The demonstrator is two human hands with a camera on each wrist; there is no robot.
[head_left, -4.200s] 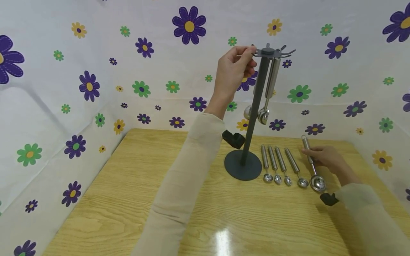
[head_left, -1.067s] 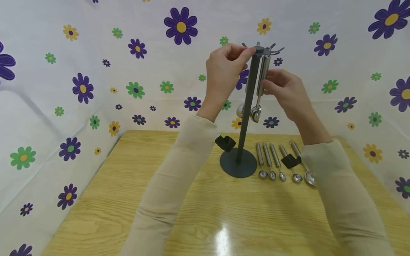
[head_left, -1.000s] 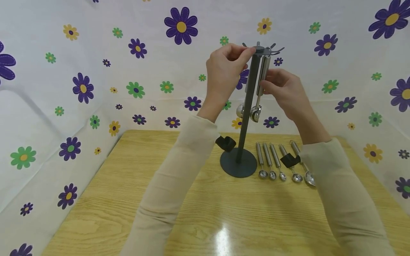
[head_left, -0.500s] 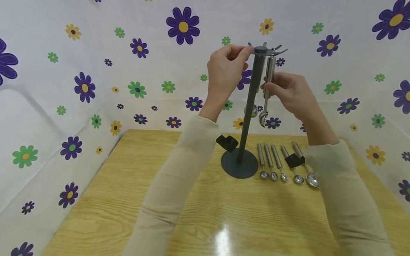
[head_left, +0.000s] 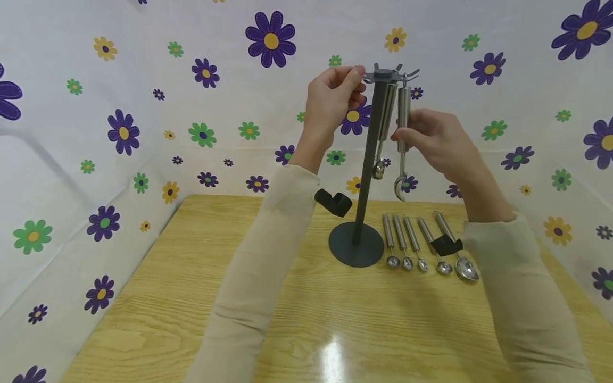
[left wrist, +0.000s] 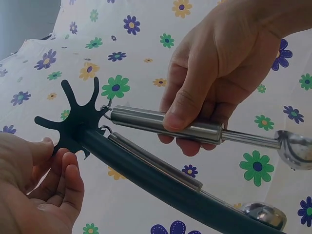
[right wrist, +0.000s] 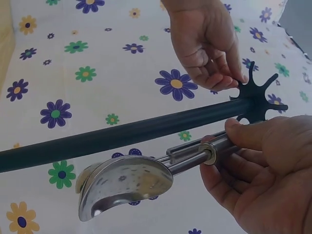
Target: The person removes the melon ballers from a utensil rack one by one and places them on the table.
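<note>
A dark grey utensil stand (head_left: 371, 181) with a hooked top rises from its round base. My left hand (head_left: 332, 98) pinches one hook of the top between thumb and fingers, seen closely in the left wrist view. My right hand (head_left: 438, 141) grips the handle of a steel scoop (head_left: 404, 119), whose end ring is on a right-side hook. In the right wrist view the bowl of the scoop (right wrist: 129, 183) points away from the stand's top. A second steel scoop (left wrist: 156, 163) hangs close against the pole, not held.
On the wooden table (head_left: 287, 319), right of the base, lie several steel spoons (head_left: 411, 239) in a row. A larger spoon (head_left: 465, 268) lies at the right end, partly behind the black wrist camera (head_left: 447, 245). A flowered cloth (head_left: 215, 96) stands behind.
My right hand has left the large spoon on the table and risen to the hanging scoop. The hooked top has turned, carrying that scoop right and nearer. My left hand has shifted slightly left.
</note>
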